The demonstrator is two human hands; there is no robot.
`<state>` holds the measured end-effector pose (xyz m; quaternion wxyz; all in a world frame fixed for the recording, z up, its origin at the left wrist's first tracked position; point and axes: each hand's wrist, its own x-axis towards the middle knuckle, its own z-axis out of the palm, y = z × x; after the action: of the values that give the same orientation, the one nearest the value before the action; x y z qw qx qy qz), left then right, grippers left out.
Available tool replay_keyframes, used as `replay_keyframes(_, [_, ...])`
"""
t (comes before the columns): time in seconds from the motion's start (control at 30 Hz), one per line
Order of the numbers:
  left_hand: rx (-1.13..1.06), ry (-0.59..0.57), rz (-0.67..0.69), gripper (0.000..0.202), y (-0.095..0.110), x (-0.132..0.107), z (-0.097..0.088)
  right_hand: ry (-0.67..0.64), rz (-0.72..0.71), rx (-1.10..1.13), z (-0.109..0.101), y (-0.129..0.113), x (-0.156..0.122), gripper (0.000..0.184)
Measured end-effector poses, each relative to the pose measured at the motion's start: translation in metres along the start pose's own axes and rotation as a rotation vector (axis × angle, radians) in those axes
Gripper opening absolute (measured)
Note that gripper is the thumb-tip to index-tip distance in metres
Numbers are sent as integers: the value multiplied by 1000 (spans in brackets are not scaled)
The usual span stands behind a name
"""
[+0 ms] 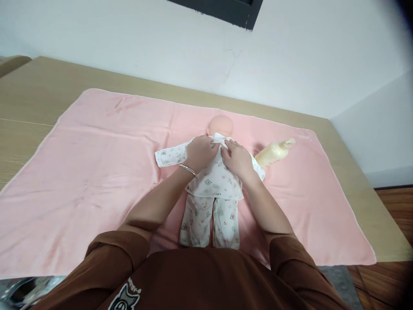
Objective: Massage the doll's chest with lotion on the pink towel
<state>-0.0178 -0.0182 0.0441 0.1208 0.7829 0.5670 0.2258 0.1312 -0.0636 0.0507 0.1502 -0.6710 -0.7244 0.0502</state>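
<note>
A baby doll lies on a pink blanket (106,172), its bald head (221,125) toward the wall. It is dressed in a white patterned top (213,183) and matching trousers (196,219). My left hand (201,151), with a bangle at the wrist, pinches the top's fabric near the collar. Beside it, my right hand (237,158) has its fingers closed on the other side of the neckline. The fingertips are close together, and what exactly lies between them is partly hidden. One sleeve (171,156) stretches out to the left; the other is mostly behind my right hand.
A pale yellow pump bottle (274,153) is on the blanket just right of the doll. The blanket covers most of a wooden table (351,181). A white wall (129,43) rises behind it, with a dark frame (226,10) above.
</note>
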Motion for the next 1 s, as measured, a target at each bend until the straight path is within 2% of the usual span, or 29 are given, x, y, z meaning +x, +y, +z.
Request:
replay_keyframes(0.1, [21,3,56,30,-3,2,6,-26,27,7,12,11,9,59])
replay_keyframes(0.2, [63,-23,159,41,-3,-2,10,-22,2,15,17,13,11,59])
replay_keyframes(0.3, [99,-76,256,48,-2,-9,7,-25,-33,2,10,4,4,52])
replay_keyframes(0.4, [85,-131,326,41,1,-13,-2,-18,-58,-41,-4,-8,-7,42])
replay_keyframes(0.47, [56,-146,319,33,2,-12,-9,-12,-54,-47,-10,-11,-10,37])
replay_keyframes(0.57, [13,-144,218,28,2,-7,-13,-26,-9,8,-10,-5,-7,36])
replay_keyframes(0.7, [21,-125,129,28,-3,0,-4,-31,32,79,3,11,6,55])
replay_keyframes(0.83, [28,-85,214,38,-8,2,4,-47,-10,87,11,12,10,61])
replay_keyframes(0.93, [14,-146,332,42,-6,-1,-1,-51,-37,23,7,1,1,56])
replay_keyframes(1.0, [22,-185,363,39,-3,-4,-8,-39,-49,-33,0,-8,-6,52])
